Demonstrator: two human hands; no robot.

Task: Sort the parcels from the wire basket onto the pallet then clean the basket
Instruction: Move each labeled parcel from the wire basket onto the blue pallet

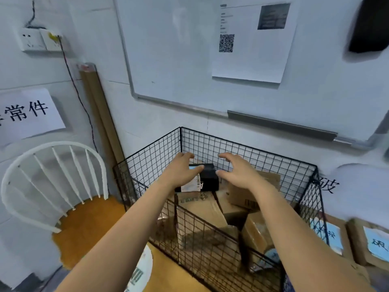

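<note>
Both bare forearms reach forward from the bottom edge of the frame over the near rim of the black wire basket (pixel 248 151), which stands on the floor against a pale wall. Inside it, brown cardboard parcels (pixel 202 209) lie piled at mixed angles, several with tape and printed labels; one tilted carton (pixel 271 178) leans toward the right rear corner. On top of the pile toward the back sits a small black parcel (pixel 208 178) with a white shipping label on its near left face. The left hand (pixel 181 171) is over the parcel's left side, fingers spread and curved, thumb lying across the top left edge of the parcel; whether the fingers grip it cannot be told. The right hand (pixel 237 169) hovers at the parcel's right side, fingers spread and bent, thumb tip close to the upper right corner, contact unclear. Left of the basket stands a white spindle-back chair (pixel 52 165) with an orange-brown seat, and a long cardboard tube (pixel 99 114) leans in the wall corner behind it. To the right, outside the basket, two cardboard boxes (pixel 366 239) carry pale blue labels. Farther back a whiteboard (pixel 179 49) hangs above the basket with a printed sheet (pixel 252 43) and QR code taped on it; a power socket (pixel 40 41) and a paper sign (pixel 29 112) are on the left wall.
</note>
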